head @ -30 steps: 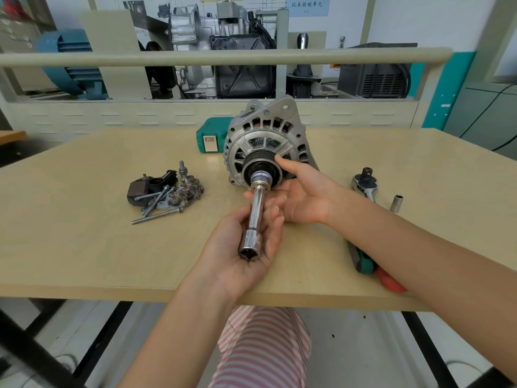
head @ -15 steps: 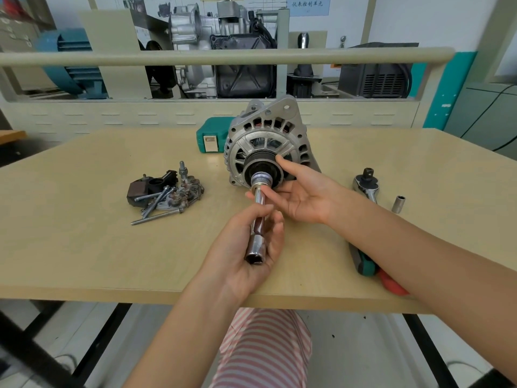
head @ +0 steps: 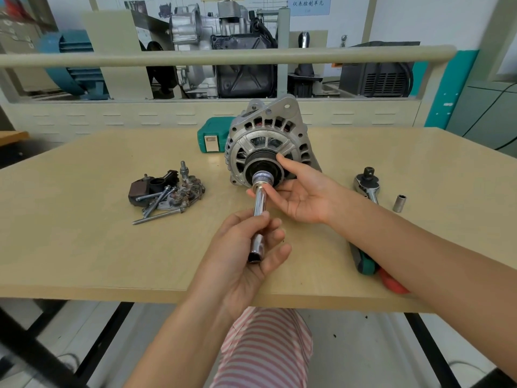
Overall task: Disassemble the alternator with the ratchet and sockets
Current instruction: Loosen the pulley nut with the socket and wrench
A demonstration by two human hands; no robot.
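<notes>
Left hand point(head: 246, 247) fingers clamped on extension bar point(head: 258, 219), seating socket point(head: 263, 179) on pulley nut; right hand point(head: 302, 196), fingers apart, steadying alternator point(head: 265, 138).

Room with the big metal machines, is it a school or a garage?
Probably a car-repair training workshop. A cut-open engine stands on show behind the table, an alternator is being taken apart, and a ratchet lies ready beside it.
</notes>
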